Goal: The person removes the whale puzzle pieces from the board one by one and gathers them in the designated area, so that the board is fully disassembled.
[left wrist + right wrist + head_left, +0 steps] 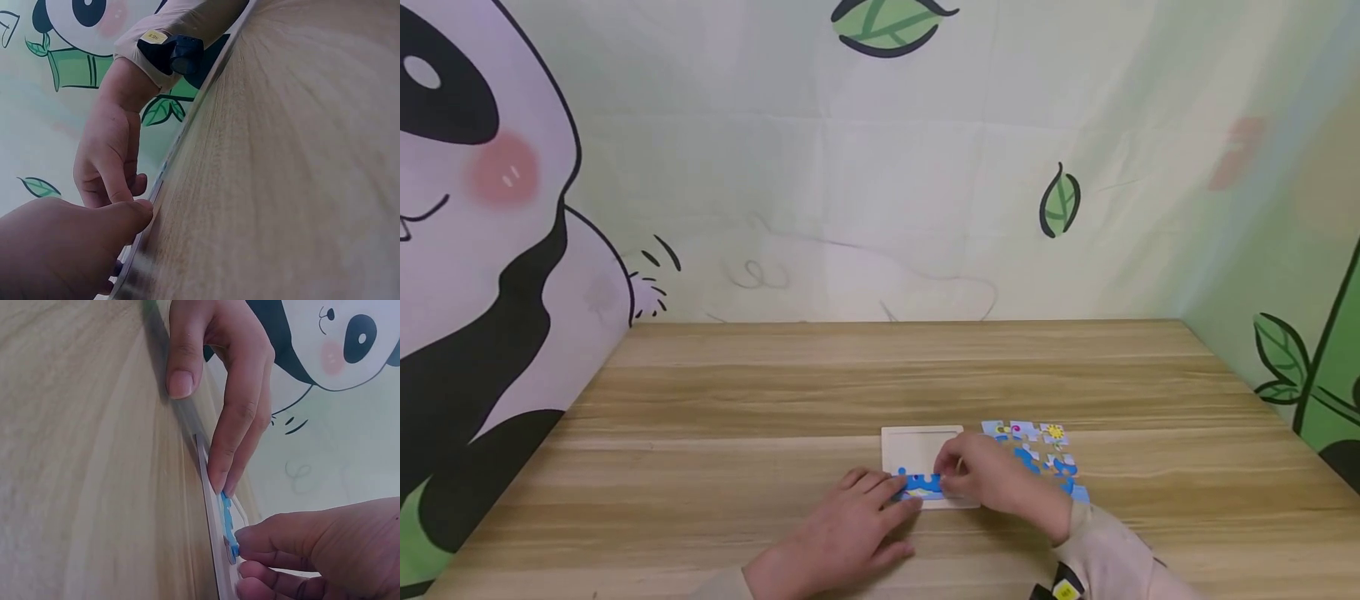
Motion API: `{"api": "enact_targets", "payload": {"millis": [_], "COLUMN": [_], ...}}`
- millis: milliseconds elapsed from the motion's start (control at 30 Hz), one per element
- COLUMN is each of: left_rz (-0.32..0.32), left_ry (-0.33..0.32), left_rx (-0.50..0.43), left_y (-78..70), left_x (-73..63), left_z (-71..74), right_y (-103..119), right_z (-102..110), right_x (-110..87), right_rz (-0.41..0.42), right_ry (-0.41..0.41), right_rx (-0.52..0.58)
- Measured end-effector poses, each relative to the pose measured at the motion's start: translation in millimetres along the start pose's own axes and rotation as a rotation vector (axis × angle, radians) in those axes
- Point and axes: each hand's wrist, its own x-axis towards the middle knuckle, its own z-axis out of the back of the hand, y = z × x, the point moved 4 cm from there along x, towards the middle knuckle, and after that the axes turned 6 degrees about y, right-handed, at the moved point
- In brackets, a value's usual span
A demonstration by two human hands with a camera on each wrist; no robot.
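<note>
A shallow pale puzzle tray [919, 447] lies on the table between both hands. Joined blue jigsaw pieces [922, 483] form a row along its near edge. My left hand [848, 523] lies over the tray's left corner, its extended fingertips resting on the row. At the row's right end, my right hand [1000, 475] pinches a blue puzzle piece [232, 551] between thumb and fingers. That piece sits slightly tilted at the tray in the right wrist view, and the fingers hide most of it from above.
To the right of the tray, several loose jigsaw pieces [1054, 433] lie grouped, partly covered by the right forearm. The wooden table [760, 375] meets a wall with painted leaves and a panda [512, 250]. A dark wrist camera [1060, 586] is strapped at the right sleeve.
</note>
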Motion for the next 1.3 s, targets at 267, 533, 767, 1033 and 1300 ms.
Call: {"api": "enact_targets", "payload": {"millis": [267, 533, 767, 1033, 1300], "left_rz": [0.008, 0.016, 0.019, 0.024, 0.027], "left_ry": [0.035, 0.06, 0.069, 0.097, 0.102], "left_rx": [0.016, 0.013, 0.013, -0.002, -0.004], "left_y": [-0.2, -0.3, -0.4, -0.3, -0.3], "left_x": [0.3, 0.6, 0.3, 0.6, 0.5], "left_z": [-0.7, 0.0, 0.5, 1.0, -0.2], "right_y": [1.7, 2.7, 2.1, 1.1, 0.2], "right_z": [-2.0, -2.1, -2.5, -2.0, 0.0], "right_x": [1.3, 0.7, 0.2, 0.2, 0.9], "right_rz": [-0.013, -0.005, -0.015, -0.018, 0.006], "right_ry": [0.002, -0.003, 0.007, 0.013, 0.019], "right_rx": [0.004, 0.02, 0.078, 0.13, 0.165]}}
